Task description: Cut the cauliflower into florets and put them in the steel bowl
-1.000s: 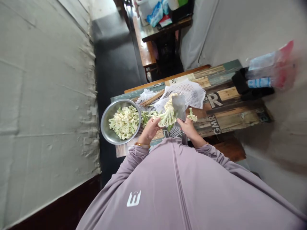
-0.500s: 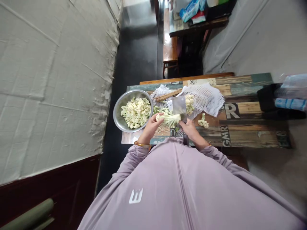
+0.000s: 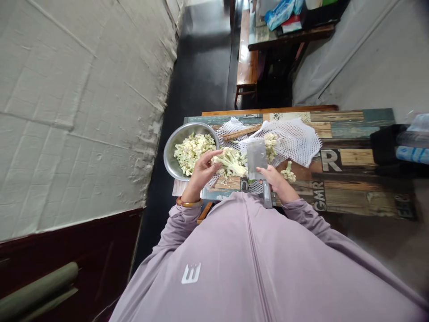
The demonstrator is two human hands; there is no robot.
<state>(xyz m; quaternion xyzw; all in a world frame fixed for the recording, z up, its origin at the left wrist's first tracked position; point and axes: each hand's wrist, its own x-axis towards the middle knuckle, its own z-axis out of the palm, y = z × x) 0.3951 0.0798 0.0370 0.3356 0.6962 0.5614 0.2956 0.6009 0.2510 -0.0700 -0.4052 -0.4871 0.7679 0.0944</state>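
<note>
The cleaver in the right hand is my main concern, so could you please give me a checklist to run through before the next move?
1. Right hand gripping the cleaver: ok, closed where handle meets blade.
2. Left hand holding the cauliflower piece: ok, held beside the cleaver.
3. Left hand clear of the blade: ok, visibly apart from it.
4. Metal bowl close to the left hand: ok, with cauliflower pieces inside.
5. Bowl's base fully supported by the table: cannot tell, the base is hidden.
6. Work area free of clutter: not ok, white mesh and thin sticks lie just beyond the hands.
</note>
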